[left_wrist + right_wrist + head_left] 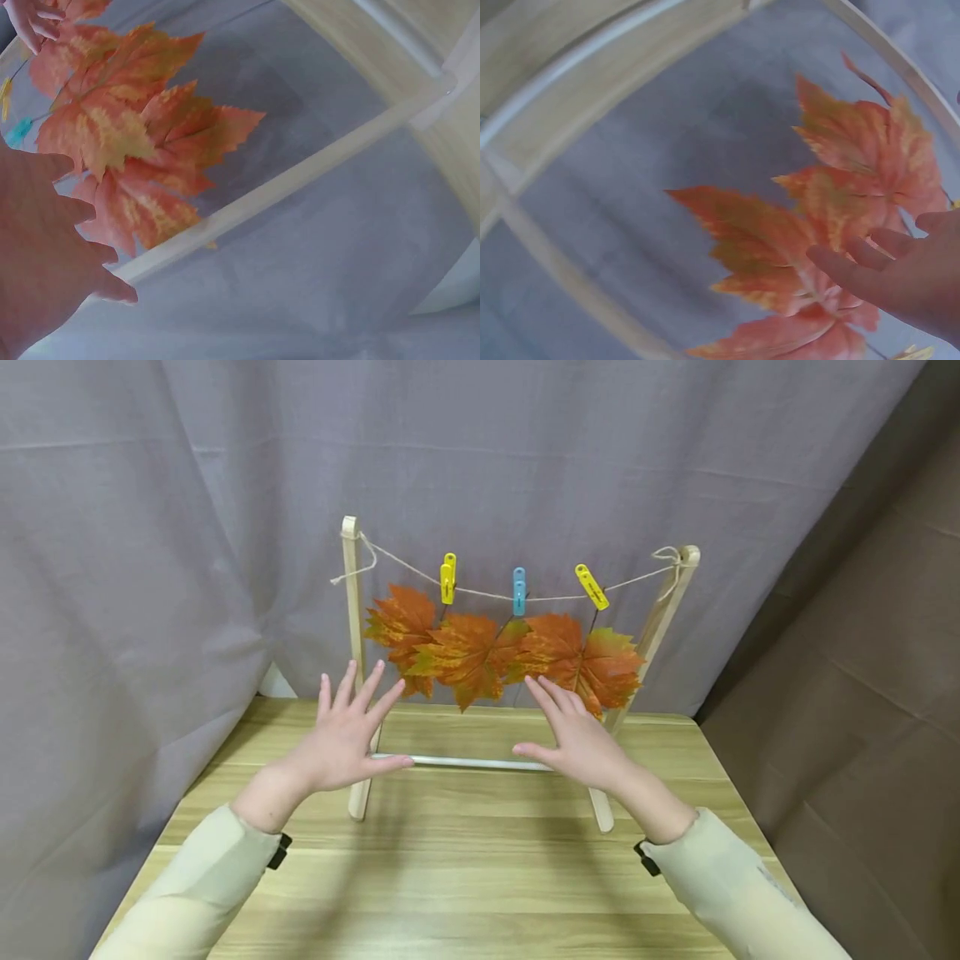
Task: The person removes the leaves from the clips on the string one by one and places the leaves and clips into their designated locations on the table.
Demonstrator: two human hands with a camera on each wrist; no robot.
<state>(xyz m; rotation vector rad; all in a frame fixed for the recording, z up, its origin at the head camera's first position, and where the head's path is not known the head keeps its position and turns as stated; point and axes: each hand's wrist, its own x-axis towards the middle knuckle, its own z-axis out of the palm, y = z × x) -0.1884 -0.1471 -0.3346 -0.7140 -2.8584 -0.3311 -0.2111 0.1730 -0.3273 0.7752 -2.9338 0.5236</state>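
Note:
Three orange artificial maple leaves hang side by side from a string (551,599) tied between two wooden posts. A yellow clothespin (447,580) pins the left leaf (401,622), a blue clothespin (519,592) the middle leaf (468,656), and another yellow clothespin (592,587) the right leaf (600,664). My left hand (345,735), fingers spread, is in front of the left post (354,602). My right hand (581,739) reaches up below the right leaf with straight fingers. Both hands hold nothing; whether the right fingertips touch the leaf, I cannot tell.
A white rod (480,763) joins the posts low down, and the right post (663,610) leans outward. The stand rests on a wood-grain table (465,877). Grey curtain (525,460) hangs behind it, with darker cloth (847,693) on the right.

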